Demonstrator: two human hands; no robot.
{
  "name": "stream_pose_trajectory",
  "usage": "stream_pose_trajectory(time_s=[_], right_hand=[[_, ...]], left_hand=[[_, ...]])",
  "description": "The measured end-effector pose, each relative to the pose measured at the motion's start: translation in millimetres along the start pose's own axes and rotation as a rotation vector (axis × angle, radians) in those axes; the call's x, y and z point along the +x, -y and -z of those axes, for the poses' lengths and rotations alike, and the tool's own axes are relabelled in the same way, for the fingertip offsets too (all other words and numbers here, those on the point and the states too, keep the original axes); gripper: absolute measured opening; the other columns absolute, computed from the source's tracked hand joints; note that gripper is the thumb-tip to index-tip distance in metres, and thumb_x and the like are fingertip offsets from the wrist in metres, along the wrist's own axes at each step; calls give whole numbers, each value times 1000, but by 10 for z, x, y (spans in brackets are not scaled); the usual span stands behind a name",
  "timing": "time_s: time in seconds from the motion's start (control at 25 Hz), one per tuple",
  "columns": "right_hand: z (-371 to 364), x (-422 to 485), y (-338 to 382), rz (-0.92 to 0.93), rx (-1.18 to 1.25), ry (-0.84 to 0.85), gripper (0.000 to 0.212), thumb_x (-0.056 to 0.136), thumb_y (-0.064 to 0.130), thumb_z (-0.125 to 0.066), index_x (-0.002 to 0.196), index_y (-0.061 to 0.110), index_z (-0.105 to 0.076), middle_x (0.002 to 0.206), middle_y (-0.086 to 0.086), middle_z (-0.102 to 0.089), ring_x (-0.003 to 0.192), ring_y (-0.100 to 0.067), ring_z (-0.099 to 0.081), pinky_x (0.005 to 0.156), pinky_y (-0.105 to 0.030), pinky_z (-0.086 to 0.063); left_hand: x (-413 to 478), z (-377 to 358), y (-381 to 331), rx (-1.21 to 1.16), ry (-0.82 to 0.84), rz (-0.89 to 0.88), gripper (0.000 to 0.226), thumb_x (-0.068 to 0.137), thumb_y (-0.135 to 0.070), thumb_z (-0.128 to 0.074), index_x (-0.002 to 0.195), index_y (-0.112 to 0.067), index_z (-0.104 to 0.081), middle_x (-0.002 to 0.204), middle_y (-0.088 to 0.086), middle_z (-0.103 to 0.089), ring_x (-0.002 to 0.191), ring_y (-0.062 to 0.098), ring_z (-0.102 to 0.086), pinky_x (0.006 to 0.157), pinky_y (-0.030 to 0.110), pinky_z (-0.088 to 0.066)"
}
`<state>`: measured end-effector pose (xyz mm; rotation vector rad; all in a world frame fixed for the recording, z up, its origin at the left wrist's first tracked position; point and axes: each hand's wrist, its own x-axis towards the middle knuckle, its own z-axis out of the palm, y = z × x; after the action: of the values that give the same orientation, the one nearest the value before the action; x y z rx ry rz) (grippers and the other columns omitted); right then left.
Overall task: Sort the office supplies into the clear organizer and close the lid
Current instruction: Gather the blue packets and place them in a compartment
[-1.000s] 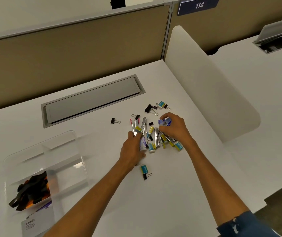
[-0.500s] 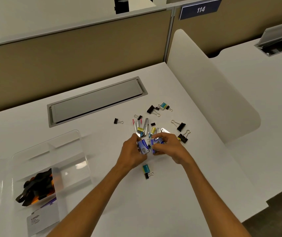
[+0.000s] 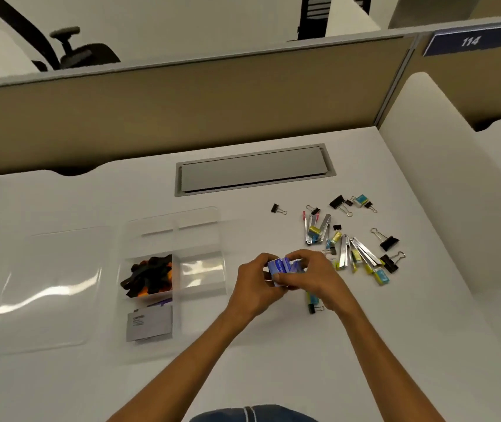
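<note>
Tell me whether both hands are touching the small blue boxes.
Touching. The head view shows the left hand and the right hand pinching the small blue boxes between them, with fingers curled over the edges and no gap.

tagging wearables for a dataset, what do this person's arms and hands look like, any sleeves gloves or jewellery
Both forearms are bare, no sleeve showing. The left hand and right hand wear no gloves; no watch, bracelet or ring is visible. Blue fabric with a pale seam shows at the bottom edge; which garment is unclear.
</note>
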<state>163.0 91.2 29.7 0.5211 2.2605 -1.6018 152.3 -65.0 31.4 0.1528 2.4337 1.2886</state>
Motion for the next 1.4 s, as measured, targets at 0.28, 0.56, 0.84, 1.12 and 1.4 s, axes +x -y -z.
stream_pose_trajectory(time_s=[0.28,0.56,0.84,1.12,1.4], right_hand=[[-692,-53,353,1,-123,189,61,63,33,-88,115,19,-58,101,-4,-62,86,-17,-66,66,-23,-60],[-1283,-92,541,82,-321,285,63,59,26,-91,112,17,-58,99,-2,-59,80,-17,-65,57,-19,-56],[-1565,-120,453,356,-880,293,46,72,11,-79,114,17,-61,110,-5,-57,96,-21,-55,73,-23,-40],[-1660,-163,461,391,-962,254,69,67,31,-86,126,18,-50,120,-4,-60,110,-24,-53,83,-32,-47],[-1657,-161,386,439,-895,223,68,69,36,-83,127,22,-51,125,-1,-60,112,-21,-52,88,-29,-45]], left_hand=[[-427,488,418,-31,-133,117,56,71,-27,-85,119,-16,-58,111,-2,-66,83,8,-61,57,1,-45],[-656,939,897,108,-189,115,50,68,-24,-86,110,-17,-59,108,1,-61,89,14,-62,72,15,-54],[-645,1100,1113,400,-24,56,39,80,-19,-75,115,-15,-58,115,7,-58,101,19,-58,92,24,-47],[-634,1115,1250,601,-70,-29,55,76,-33,-79,125,-20,-58,127,3,-49,116,18,-47,100,30,-44],[-670,1191,1300,630,-131,-3,74,67,-48,-82,131,-32,-50,135,-1,-39,122,17,-37,104,33,-34]])
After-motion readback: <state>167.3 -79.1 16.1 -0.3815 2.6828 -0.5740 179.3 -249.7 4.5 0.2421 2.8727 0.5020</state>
